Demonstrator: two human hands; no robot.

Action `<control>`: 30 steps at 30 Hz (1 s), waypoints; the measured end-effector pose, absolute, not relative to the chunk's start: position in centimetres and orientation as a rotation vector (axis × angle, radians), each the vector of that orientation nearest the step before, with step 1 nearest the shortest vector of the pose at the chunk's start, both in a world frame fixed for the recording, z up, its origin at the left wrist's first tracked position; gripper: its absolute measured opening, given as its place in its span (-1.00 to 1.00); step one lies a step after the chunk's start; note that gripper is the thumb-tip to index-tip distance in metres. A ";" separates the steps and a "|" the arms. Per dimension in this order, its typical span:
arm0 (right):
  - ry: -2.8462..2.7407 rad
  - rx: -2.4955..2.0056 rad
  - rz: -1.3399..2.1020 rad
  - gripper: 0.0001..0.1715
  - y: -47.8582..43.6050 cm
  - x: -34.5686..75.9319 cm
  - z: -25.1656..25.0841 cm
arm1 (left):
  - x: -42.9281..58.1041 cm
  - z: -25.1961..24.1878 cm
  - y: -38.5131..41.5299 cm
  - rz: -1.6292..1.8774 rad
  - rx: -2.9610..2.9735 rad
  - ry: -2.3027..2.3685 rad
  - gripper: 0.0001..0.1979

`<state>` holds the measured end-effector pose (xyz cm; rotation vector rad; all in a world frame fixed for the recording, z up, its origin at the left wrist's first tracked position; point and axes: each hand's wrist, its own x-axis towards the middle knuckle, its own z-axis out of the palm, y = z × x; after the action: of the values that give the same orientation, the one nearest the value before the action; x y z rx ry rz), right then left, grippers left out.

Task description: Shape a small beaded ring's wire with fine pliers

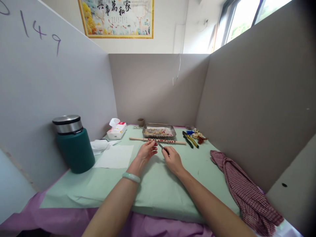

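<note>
A long wooden stick (pixel 177 142) lies across the green mat, with red and white beads along its middle. My left hand (pixel 146 153) rests just in front of it, fingers pinched together near the beads; what they pinch is too small to make out. My right hand (pixel 173 159) is closed on a thin dark tool (pixel 160 145) whose tip points up-left toward the beads on the stick. A metal tray (pixel 159 130) holding many small beads stands right behind the stick.
A green flask with a steel lid (pixel 73 144) stands at the left, with a tissue pack (pixel 117 130), white paper (pixel 115 156) and a small cup (pixel 141 122) nearby. Pliers (pixel 190 139) and trinkets lie at right, beside a checked cloth (pixel 243 187). Grey partitions enclose the desk.
</note>
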<state>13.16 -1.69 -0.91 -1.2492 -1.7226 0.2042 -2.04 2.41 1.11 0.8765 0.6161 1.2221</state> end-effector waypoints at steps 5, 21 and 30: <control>-1.700 -1.253 0.166 -0.70 -1.8 13.3 -0.9 | -2.0 0.8 2.8 1.305 0.861 0.649 -0.73; -1.598 -1.249 0.704 -0.56 -1.9 12.5 -1.1 | -0.5 1.1 2.2 1.449 1.194 0.886 -0.81; -1.701 -1.258 0.445 -0.64 -1.1 12.8 -1.4 | -0.7 1.1 1.8 1.407 1.167 0.781 -0.75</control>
<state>12.85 -1.15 -1.39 -1.2584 -1.7010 0.4453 -0.68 1.81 1.13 1.1675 0.7810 1.4072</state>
